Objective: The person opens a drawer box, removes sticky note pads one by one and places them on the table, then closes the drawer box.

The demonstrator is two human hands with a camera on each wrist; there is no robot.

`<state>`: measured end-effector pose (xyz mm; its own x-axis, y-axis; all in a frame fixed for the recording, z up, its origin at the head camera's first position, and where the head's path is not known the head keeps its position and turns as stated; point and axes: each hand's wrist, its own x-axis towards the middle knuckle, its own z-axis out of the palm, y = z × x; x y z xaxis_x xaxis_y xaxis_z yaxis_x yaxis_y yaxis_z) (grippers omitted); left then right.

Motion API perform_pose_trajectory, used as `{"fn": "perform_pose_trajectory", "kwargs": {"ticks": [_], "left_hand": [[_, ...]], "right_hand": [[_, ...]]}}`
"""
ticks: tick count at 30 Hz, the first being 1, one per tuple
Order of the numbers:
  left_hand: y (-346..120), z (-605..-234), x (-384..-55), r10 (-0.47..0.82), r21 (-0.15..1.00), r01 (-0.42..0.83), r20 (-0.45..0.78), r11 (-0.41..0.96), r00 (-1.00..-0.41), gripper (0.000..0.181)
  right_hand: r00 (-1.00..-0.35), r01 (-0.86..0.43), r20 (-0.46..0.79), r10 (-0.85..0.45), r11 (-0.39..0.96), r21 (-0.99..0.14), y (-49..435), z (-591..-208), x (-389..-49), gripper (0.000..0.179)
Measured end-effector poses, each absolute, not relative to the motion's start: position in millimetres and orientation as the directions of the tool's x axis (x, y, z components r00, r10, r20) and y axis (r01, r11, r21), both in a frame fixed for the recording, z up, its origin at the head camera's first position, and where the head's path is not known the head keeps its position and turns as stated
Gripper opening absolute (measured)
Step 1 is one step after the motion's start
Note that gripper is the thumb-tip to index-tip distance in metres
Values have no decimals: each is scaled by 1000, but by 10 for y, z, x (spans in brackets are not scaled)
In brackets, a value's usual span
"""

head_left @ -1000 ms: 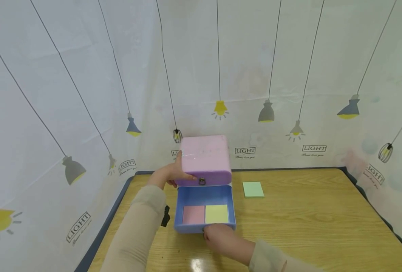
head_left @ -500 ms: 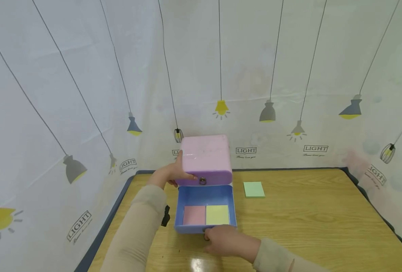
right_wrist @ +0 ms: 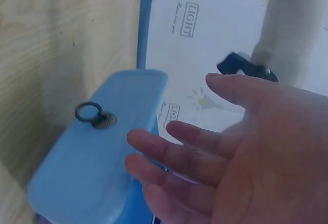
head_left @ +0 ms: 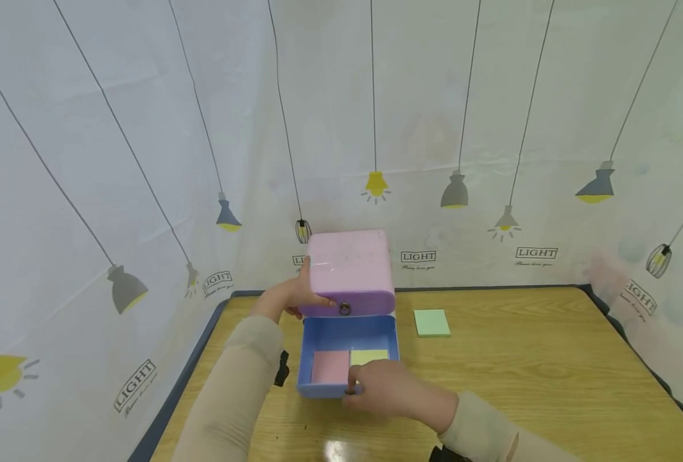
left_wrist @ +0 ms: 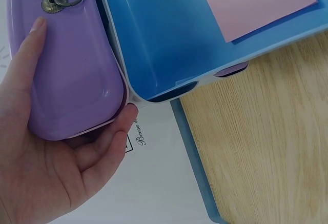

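Gripping purple box [left_wrist: 77, 70]: left hand [left_wrist: 54, 162]; right hand [right_wrist: 251, 157] loosely spread; wooden table [head_left: 520, 359], lamp-printed sheeting [head_left: 422, 96] around.

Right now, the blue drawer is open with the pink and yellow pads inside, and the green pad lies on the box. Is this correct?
Not quite: the green pad lies on the table, to the right of the box, as the head view shows. The blue drawer is open, with the pink pad and yellow pad inside.

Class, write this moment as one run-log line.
left hand: holds purple drawer | right hand: beside blue drawer, gripping nothing | inside: pink paper, yellow paper | table: green paper
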<state>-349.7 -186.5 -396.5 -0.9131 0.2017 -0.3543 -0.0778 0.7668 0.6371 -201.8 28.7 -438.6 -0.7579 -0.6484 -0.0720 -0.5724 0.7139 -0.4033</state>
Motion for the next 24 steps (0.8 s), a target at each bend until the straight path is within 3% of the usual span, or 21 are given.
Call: {"fn": "perform_pose_trajectory", "kwargs": {"ticks": [14,24], "left_hand": [[-1874,-3960,-3499,206,642,-81,-360,762,-910,131],[-1879,-3957,-3501,208,656,-84,-355,750,-911,131]], "right_hand": [[-809,-463,-91,-581,725,-510,359,-4323,-2499,29],[-823,-402,-159,-545,757,-515,339,-4460,-2790,31]]}}
